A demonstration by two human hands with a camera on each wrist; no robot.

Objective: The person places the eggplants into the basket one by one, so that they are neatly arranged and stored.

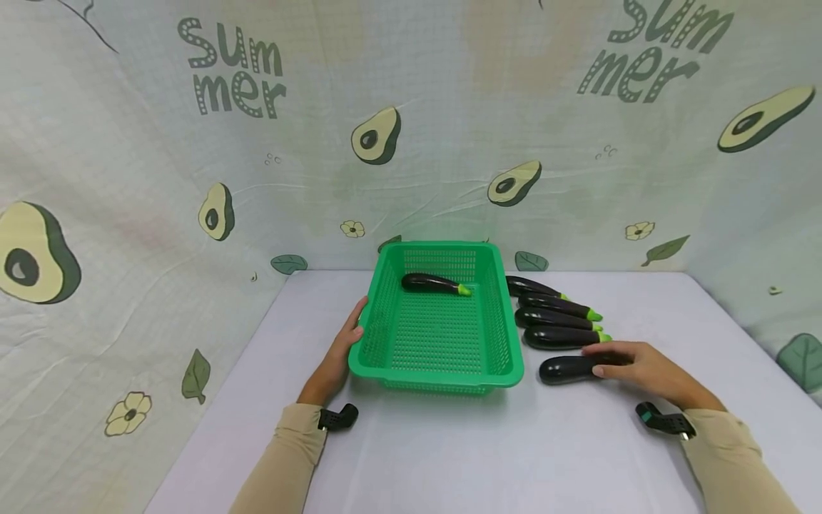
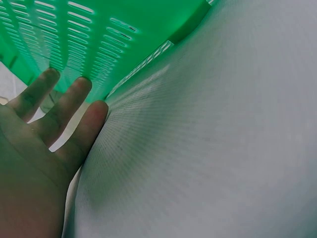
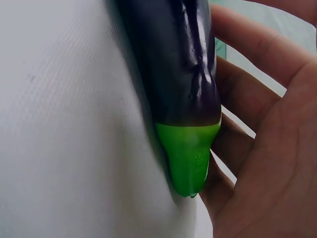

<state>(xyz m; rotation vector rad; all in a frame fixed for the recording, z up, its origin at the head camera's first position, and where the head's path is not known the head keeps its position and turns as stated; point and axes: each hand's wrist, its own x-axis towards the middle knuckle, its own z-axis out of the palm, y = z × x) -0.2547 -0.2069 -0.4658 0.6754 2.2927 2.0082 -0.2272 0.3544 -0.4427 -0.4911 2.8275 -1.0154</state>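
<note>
Right fingers (image 3: 257, 47) hold an eggplant (image 3: 181, 59), cap (image 3: 186, 153) hidden in head view; left fingers (image 2: 67, 104) splay on the basket (image 1: 424, 375).

R hand (image 3: 277, 134) w/ fingers curved along one side of a glossy, v. dk purple eggplant (image 3: 173, 64), tips hidden behind it. Its grn cap (image 3: 186, 156) faces btm of view, wht cloth (image 3: 64, 139) alongside.

Plastic basket (image 1: 439, 376): uniform green, patterned with rows of slots. Eggplants (image 1: 557, 338): glossy blackish purple, caps (image 3: 188, 148) bright green. Table surface (image 1: 481, 457): plain white. Backdrop cloth (image 1: 308, 185): off-white, printed with yellow-and-green avocados (image 1: 382, 139), green leaves (image 1: 196, 375), pale yellow flowers (image 1: 128, 414), dotted grey-green "summer" lettering (image 1: 246, 93). Sleeves (image 1: 276, 464): plain beige. Wrist straps (image 1: 673, 424): black.
</note>
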